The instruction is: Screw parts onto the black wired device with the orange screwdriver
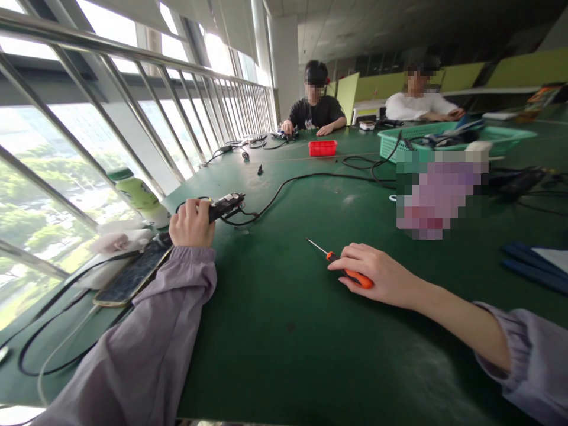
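Observation:
My left hand (191,223) is wrapped round one end of a black device (226,206) with a cable attached, at the left of the green table (266,331). The device's far end points to the right. Over the middle right of the table, my right hand (373,273) has its fingers closed on the orange and black handle of a screwdriver (358,279). The screwdriver's thin metal shaft points away to the upper left. My right palm hides part of its handle.
A phone (133,277), cables and a green-capped bottle (139,195) lie left, beside the railing (133,56). Ahead are a red tray (323,148) and a black cable (302,176). A green basket (388,145) stands right. Two people (316,106) sit at the far side.

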Tool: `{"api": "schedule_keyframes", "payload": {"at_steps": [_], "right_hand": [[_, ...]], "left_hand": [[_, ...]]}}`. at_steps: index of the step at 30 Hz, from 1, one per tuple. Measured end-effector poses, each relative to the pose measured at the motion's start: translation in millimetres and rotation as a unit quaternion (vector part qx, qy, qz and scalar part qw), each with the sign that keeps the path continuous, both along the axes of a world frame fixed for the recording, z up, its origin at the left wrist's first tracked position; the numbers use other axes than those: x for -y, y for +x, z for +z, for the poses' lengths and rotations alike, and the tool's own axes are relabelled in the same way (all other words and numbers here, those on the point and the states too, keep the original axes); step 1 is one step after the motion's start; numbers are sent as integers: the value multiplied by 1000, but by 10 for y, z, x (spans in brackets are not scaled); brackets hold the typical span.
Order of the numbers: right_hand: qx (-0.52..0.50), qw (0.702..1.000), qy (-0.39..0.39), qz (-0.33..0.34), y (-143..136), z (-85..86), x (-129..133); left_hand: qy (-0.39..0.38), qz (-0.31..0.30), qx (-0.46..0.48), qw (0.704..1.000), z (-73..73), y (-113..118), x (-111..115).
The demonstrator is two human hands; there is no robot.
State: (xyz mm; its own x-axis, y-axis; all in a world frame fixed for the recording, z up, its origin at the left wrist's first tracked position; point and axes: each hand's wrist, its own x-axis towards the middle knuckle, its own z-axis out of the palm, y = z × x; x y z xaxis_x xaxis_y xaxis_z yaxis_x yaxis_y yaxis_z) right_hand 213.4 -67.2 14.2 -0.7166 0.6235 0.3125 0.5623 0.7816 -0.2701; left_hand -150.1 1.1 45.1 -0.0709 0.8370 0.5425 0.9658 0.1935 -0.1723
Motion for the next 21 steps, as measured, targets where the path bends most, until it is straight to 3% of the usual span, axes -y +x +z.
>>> {"api": "schedule_keyframes", "payload": {"at_steps": [5, 8, 11, 13, 17, 21], "right_hand": [[-57, 998, 10, -29, -13, -45, -9], [-119, 991, 27, -59, -12, -35, -3], [-173, 978, 56, -103, -5, -7, 5], [-186, 972, 68, -124, -2, -1, 0], [-162, 974, 51, -146, 3, -52, -49], [-106, 979, 4, -177, 28, -135, -104]], "left_hand": [[53, -86, 29, 994, -70, 226, 122], [39, -215, 11, 976, -168, 536, 190], [-7, -363, -24, 932, -252, 896, 181], [-10, -410, -17, 912, -290, 1117, 113], [-49, -425, 6, 904, -356, 1422, -102], [-56, -375, 77, 922, -399, 1441, -269]]}}
